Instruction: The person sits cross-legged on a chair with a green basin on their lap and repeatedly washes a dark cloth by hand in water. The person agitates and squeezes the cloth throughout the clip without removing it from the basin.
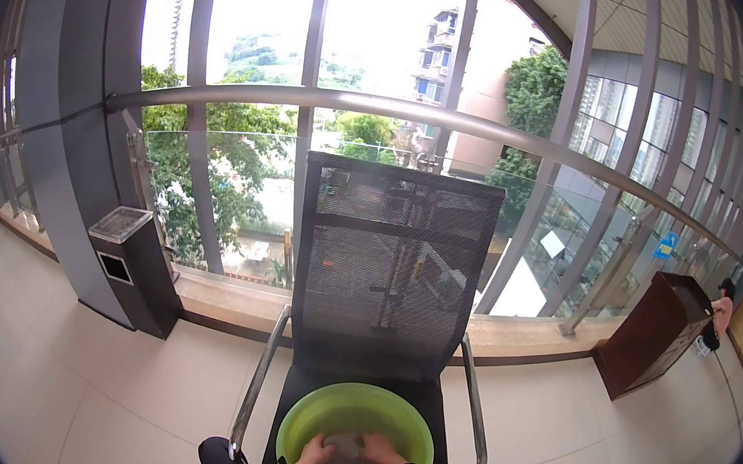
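Observation:
A round green plastic basin (361, 398) rests on the seat of a black mesh-backed chair (395, 270). Inside it lies a crumpled greyish cloth (347, 462), in what looks like murky water. My left hand (315, 456) grips the cloth's left side, fingers curled on its edge. Opposite it, my right hand (382, 452) has hold of the upper right part of the cloth. Both wrists wear dark bands, with small dark devices beneath the forearms. The fingertips of both hands are partly hidden by the cloth.
Chrome armrests (259, 378) flank the basin. Behind the chair runs a glass balustrade with a metal handrail (373, 105). A dark bin (133, 272) stands at left, a brown wooden cabinet (654, 336) at right. A person (721, 313) is beyond the cabinet. Pale tiles (135, 398) cover the floor.

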Demonstrator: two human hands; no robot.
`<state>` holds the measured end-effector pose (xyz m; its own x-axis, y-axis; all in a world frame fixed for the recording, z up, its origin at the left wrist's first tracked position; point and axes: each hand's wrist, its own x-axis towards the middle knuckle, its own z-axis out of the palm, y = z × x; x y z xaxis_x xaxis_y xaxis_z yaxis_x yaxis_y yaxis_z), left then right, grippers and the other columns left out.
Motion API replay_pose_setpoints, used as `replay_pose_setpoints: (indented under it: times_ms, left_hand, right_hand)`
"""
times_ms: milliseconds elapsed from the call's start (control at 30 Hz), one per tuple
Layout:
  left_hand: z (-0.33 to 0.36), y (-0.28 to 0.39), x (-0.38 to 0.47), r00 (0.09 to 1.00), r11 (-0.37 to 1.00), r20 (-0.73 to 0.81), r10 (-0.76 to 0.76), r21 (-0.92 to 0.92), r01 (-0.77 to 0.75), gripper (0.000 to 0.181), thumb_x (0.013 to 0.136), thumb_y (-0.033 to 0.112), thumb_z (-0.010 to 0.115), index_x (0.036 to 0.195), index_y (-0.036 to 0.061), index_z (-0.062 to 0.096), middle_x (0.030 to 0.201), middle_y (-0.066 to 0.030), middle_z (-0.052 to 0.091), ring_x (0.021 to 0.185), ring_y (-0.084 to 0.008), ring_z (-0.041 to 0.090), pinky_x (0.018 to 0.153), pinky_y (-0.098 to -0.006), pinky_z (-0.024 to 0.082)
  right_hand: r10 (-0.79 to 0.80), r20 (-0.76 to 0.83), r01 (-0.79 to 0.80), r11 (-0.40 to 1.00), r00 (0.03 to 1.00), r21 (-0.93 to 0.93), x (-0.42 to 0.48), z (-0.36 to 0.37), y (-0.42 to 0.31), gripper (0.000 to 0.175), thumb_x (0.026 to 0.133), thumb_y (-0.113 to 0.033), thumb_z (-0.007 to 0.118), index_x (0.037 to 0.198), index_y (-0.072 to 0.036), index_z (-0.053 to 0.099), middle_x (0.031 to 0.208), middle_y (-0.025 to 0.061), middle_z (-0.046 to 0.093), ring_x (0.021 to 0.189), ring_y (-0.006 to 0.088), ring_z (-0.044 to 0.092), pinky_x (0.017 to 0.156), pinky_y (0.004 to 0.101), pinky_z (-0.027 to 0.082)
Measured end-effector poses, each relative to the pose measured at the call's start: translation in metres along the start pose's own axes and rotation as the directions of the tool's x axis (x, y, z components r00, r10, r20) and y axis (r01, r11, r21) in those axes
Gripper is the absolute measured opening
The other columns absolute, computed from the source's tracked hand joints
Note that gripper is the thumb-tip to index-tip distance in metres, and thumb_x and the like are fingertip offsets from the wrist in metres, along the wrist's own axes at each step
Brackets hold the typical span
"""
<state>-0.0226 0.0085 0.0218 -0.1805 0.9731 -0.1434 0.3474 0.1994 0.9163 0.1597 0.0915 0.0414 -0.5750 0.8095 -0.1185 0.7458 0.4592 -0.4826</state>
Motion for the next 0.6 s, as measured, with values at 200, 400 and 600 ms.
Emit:
replay_pose_setpoints:
  times_ms: [200,400,600]
  left_hand:
    - [-0.002,0.011,-0.006,0.947,0.79,0.258,-0.193,-0.532,0.306,0.036,0.077,0.023,0.05,0.109,0.0067,0.049,0.101,-0.0073,0.055,0.088,-0.0191,0.053,0.08,-0.0307,0.04]
    - [-0.002,0.025,-0.009,0.945,0.936,0.32,0.067,-0.349,0.052,0.034,0.072,0.029,0.056,0.098,0.009,0.052,0.092,-0.0087,0.056,0.082,-0.0235,0.054,0.073,-0.0337,0.043]
    - [0.001,0.056,-0.022,0.779,0.76,0.138,0.611,0.173,-0.626,0.036,0.064,0.028,0.062,0.089,0.0042,0.052,0.085,-0.0147,0.056,0.082,-0.0318,0.054,0.068,-0.0365,0.045]
  right_hand:
    - [0.358,-0.173,-0.285,0.896,0.917,0.341,0.019,-0.006,-0.001,0.03,0.072,-0.025,0.046,0.084,0.001,0.055,0.081,0.0206,0.057,0.076,0.0355,0.055,0.064,0.0419,0.043]
    - [0.057,-0.278,0.058,0.919,0.959,0.389,-0.015,0.005,-0.1,0.03,0.077,-0.033,0.047,0.069,-0.005,0.055,0.073,0.0155,0.058,0.067,0.0336,0.056,0.058,0.0408,0.044]
    - [0.19,-0.348,-0.097,0.959,0.918,0.266,-0.005,-0.013,-0.092,0.031,0.078,-0.034,0.047,0.064,-0.007,0.053,0.067,0.0136,0.056,0.062,0.0327,0.055,0.055,0.0435,0.043]
